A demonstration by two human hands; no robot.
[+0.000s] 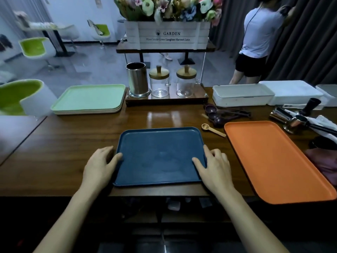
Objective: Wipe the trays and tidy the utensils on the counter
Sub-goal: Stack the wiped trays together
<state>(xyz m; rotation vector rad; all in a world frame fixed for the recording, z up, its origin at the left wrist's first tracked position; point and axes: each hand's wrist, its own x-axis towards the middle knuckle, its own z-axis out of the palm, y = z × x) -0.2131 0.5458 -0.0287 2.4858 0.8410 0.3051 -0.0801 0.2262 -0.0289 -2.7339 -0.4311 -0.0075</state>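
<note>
A blue tray (160, 143) lies flat on the wooden counter (63, 152) right in front of me. My left hand (99, 165) grips its left rim, thumb over the edge. My right hand (214, 166) grips the right rim the same way. An orange tray (269, 157) lies to the right, reaching the counter's front edge. A stack of green trays (89, 98) sits at the back left. A small wooden spoon (212, 129) and several dark purple measuring spoons (222, 114) lie between the blue and orange trays. A pink cloth (324, 163) lies at the far right.
A wooden stand at the back holds a steel canister (137, 81) and two lidded glass jars (159, 83). White boxes (242, 94) and metal coffee tools (291, 117) sit at the back right. A person (259, 37) stands beyond the counter by a curtain.
</note>
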